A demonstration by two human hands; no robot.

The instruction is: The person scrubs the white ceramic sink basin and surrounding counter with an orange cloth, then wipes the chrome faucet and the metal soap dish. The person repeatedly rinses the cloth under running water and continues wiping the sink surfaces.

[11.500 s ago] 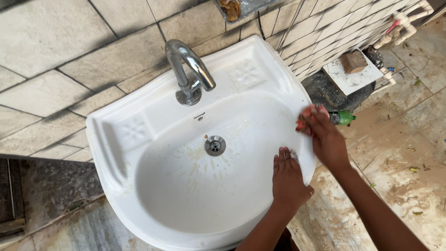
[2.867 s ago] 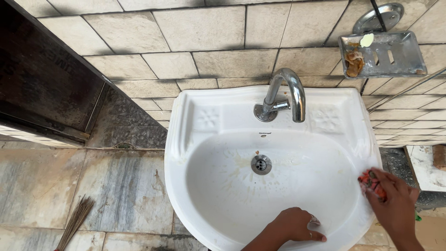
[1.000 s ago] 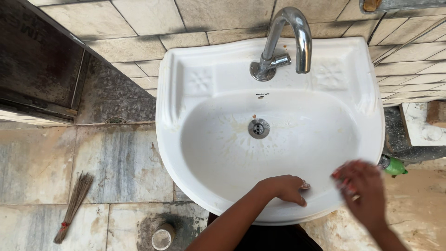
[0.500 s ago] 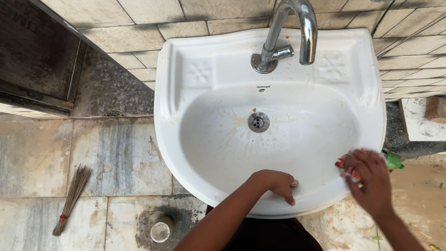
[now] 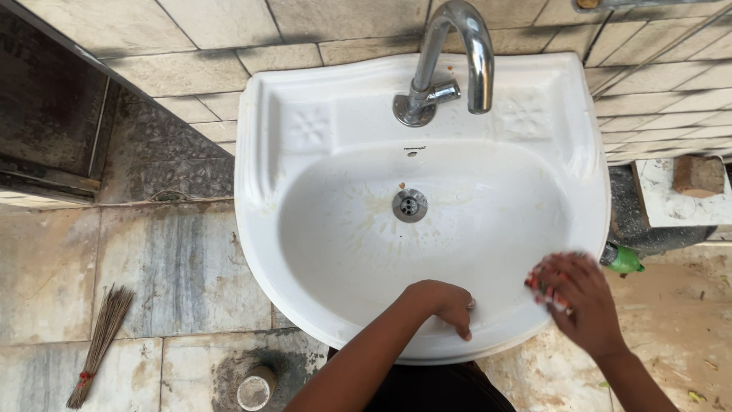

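Left hand (image 5: 441,304) flat on the front rim of the white ceramic washbasin (image 5: 263,191), at 6 o'clock, fingers spread, holding nothing. Right hand (image 5: 577,300) closed around a red scrub pad (image 5: 540,284) (blurry), pressed on the rim at 4 o'clock. Shiny curved metal tap (image 5: 454,57) at 12 o'clock.

A small broom (image 5: 97,343) lies on the stained floor at left; a green bottle cap (image 5: 624,259) shows right, near a brick (image 5: 695,175).
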